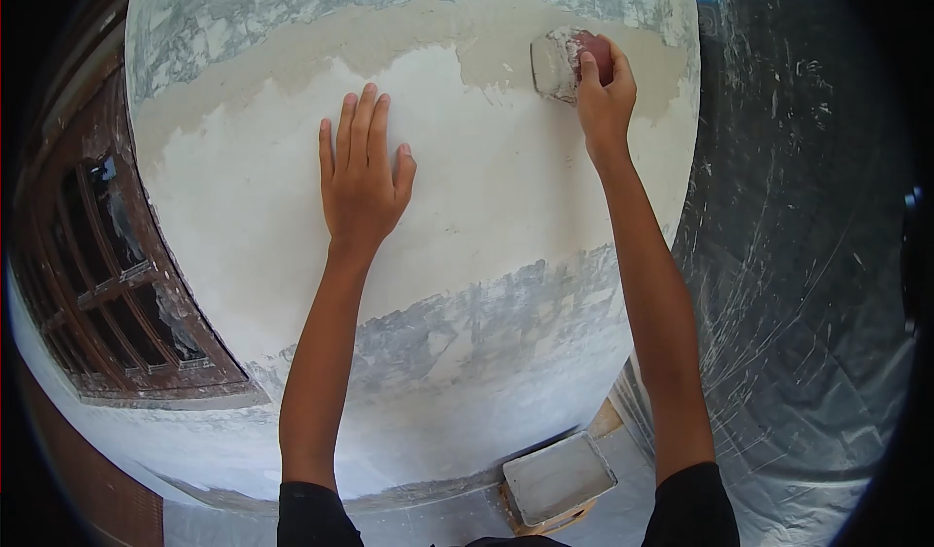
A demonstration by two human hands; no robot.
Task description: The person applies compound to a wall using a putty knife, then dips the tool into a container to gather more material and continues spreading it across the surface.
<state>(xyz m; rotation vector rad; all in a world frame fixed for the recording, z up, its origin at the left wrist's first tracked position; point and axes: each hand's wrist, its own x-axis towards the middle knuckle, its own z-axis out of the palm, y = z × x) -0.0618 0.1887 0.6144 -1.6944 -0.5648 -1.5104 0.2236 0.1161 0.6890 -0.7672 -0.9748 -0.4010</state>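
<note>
Black sleeves (696,510) lie nearest the camera in the head view, at the bottom edge, and two bare forearms reach up from them along a pale wall (486,177). The right hand (608,114) grips the dark red handle of a scraper (559,66), thumb on one side and fingers curled around the other. The scraper is near the upper right of the wall, its broad blade smeared with whitish paste and pointing left, over a damp-looking beige band (409,27). Whether the whole blade edge touches the surface, I cannot tell. The left hand (365,192) holds nothing; its palm faces the wall, with the fingers extended upward and slightly parted and the thumb out to the right. It appears to lie against the smooth white area, below the beige band.

Mottled grey and white patches cover the wall above that band and again lower down. To the left is a brown wooden window frame (117,294) with dark panes and whitish smudges. A dark plastic sheet (808,216), streaked with pale splashes, hangs on the right. Near the foot of the wall, a rectangular tray (559,479) containing greyish material sits on a wooden support (559,522).
</note>
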